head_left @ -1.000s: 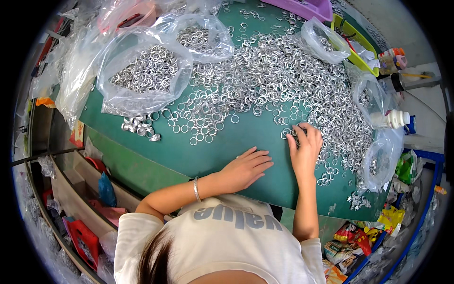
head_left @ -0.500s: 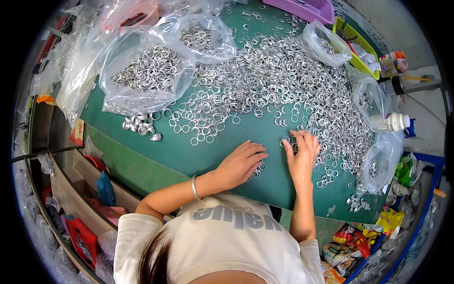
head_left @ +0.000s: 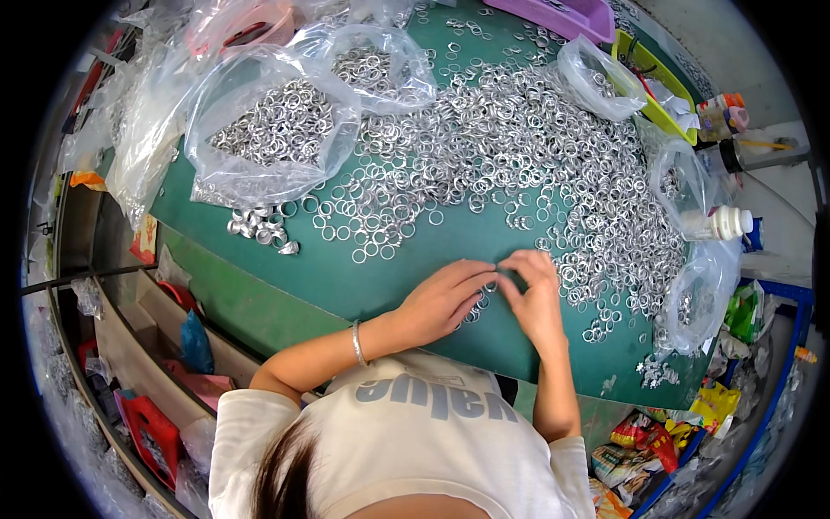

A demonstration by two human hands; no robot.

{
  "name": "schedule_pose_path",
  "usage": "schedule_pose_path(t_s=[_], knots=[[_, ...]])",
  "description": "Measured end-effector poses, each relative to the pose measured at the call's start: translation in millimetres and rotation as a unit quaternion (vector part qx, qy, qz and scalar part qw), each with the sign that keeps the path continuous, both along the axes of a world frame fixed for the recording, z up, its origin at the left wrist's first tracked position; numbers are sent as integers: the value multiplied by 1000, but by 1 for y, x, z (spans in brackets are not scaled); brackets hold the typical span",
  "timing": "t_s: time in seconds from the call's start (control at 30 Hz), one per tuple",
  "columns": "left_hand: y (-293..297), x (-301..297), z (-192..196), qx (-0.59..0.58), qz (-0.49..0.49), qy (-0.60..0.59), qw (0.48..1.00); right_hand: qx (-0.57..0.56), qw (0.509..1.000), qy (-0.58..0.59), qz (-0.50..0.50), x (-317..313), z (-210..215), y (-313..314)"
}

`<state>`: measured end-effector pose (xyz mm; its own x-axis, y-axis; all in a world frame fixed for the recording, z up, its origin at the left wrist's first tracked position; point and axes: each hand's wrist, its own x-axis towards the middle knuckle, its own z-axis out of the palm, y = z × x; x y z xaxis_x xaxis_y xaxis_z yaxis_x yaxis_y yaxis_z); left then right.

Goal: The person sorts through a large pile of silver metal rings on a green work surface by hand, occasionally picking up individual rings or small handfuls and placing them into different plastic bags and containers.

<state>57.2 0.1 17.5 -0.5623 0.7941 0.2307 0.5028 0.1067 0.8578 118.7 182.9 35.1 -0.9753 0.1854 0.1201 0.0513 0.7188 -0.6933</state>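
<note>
My left hand (head_left: 439, 299) and my right hand (head_left: 536, 301) meet at the fingertips, low over the green table in front of me. The right thumb and index finger are pinched on a small silver ring, mostly hidden between the fingertips. The left fingers are bent and closed toward the same spot; what they grip is hidden. A few silver rings (head_left: 474, 311) show beneath the left fingers, near the table edge. Beyond both hands spreads a big heap of silver rings (head_left: 510, 130), with loose ones (head_left: 373, 233) scattered at its near left side.
Clear plastic bags of rings (head_left: 275, 130) stand at the far left. A small cluster of wider rings (head_left: 259, 227) lies below them. Purple (head_left: 571, 19) and yellow-green baskets (head_left: 661, 91) line the far right, with a white bottle (head_left: 726, 223) by the right edge.
My right hand has moved left from the edge of the heap with a ring, and its fingertips now meet those of my left hand. The left hand has barely shifted.
</note>
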Motion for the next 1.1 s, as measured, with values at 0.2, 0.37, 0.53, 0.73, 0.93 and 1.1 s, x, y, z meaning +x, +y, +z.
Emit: schedule_pose_path(t_s=[0.2,0.37,0.53,0.73,0.93,1.1], knots=[[4,10,-8,-104,-82,126,983,204,974,74,-63,-36,-11,15],[-1,9,-11,-94,-117,73,986,170,980,54,-84,-31,-26,24],[-1,6,-2,-19,-4,-44,999,-163,976,57,-131,-11,-10,9],[8,-1,21,110,88,-260,955,-439,894,23,-85,6,6,-20],[4,-2,18,162,101,-248,950,-369,927,51,-43,6,22,-28],[4,-1,27,185,110,-253,943,-332,940,73,-44,6,30,-33]])
